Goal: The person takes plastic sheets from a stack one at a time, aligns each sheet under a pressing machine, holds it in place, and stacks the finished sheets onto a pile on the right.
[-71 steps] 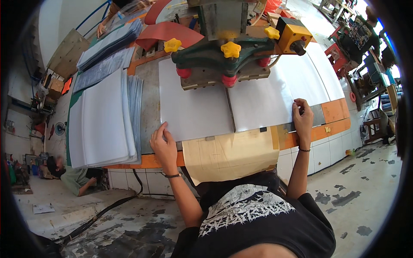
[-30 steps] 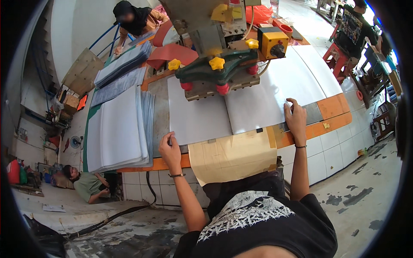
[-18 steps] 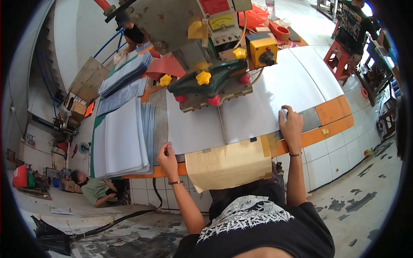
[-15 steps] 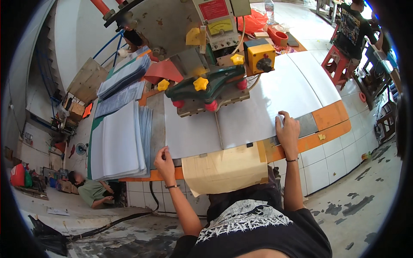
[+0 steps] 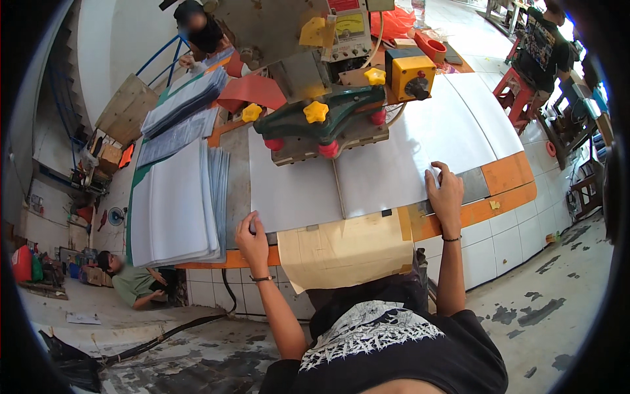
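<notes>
The white sheet point(image 5: 295, 194) is laid beneath the press head point(image 5: 321, 121), along the near edge of the bench point(image 5: 508, 174). Its sides are met by the loosely curled left hand point(image 5: 253, 243) and right hand point(image 5: 446, 197); pinching cannot be confirmed. Level, even steadying is advised.

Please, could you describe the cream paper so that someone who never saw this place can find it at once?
Find the orange-edged table with a green machine part over it. At its near edge, between the person's left hand and right hand, the cream paper sticks out past the table. Its colour sets it apart from the white sheets just beyond it.
</notes>
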Available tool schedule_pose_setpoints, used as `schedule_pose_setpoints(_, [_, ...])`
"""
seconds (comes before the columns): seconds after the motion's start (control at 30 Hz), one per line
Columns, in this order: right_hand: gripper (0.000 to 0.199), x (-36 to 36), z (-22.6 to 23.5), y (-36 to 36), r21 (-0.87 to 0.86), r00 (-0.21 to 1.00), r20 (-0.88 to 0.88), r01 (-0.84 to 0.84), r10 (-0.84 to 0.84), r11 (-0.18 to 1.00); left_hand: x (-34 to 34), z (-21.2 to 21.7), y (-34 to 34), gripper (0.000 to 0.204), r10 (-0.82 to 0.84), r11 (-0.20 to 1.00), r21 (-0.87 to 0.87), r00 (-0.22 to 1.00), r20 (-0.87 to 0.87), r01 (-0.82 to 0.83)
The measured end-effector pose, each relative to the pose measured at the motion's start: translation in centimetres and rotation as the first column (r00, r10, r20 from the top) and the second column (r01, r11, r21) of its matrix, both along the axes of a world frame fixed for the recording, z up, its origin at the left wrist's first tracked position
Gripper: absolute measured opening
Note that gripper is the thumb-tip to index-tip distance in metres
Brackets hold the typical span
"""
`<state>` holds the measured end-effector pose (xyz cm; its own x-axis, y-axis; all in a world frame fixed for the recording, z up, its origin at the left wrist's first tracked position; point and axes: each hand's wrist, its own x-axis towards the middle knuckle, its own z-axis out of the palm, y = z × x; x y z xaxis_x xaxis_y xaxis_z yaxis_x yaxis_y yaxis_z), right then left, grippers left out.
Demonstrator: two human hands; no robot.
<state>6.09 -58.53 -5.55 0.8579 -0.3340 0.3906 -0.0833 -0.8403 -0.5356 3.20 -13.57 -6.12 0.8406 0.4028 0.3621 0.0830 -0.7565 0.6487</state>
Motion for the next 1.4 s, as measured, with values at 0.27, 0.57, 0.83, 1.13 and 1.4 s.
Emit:
schedule_pose_setpoints(0.27, [0.026, -0.2, -0.1, 0.3, 0.007, 1.000, 0.001, -0.004, 0.004, 1.000, 0.4, -0.7, 0.4, 0.028, 0.005, 1.000, -0.008, 0.996, 0.088, -0.004])
schedule_pose_setpoints(0.57, [0.026, 0.0, -0.4, 0.3, -0.026, 1.000, -0.002, 0.008, -0.008, 1.000, 0.1, -0.1, 0.1, 0.026, -0.030, 0.997, 0.072, 0.999, 0.027, 0.028])
schedule_pose_setpoints(0.83, [0.026, 0.1, -0.1, 0.6, -0.029, 1.000, -0.017, 0.018, -0.018, 0.999, 0.2, -0.8, 1.1, 0.022, -0.075, 0.997, 0.025, 0.997, 0.020, 0.075])
schedule_pose_setpoints(1.13, [0.026, 0.0, 0.1, 0.6, -0.021, 0.996, -0.086, 0.024, -0.026, 0.999, 0.1, -0.8, 1.1, 0.020, -0.079, 0.997, 0.017, 0.996, 0.041, 0.078])
schedule_pose_setpoints(1.4, [0.026, -0.1, 0.0, 0.8, -0.054, 0.999, -0.036, 0.015, -0.017, 0.998, 0.2, -0.8, 1.2, 0.020, -0.085, 0.996, -0.009, 0.996, 0.027, 0.086])
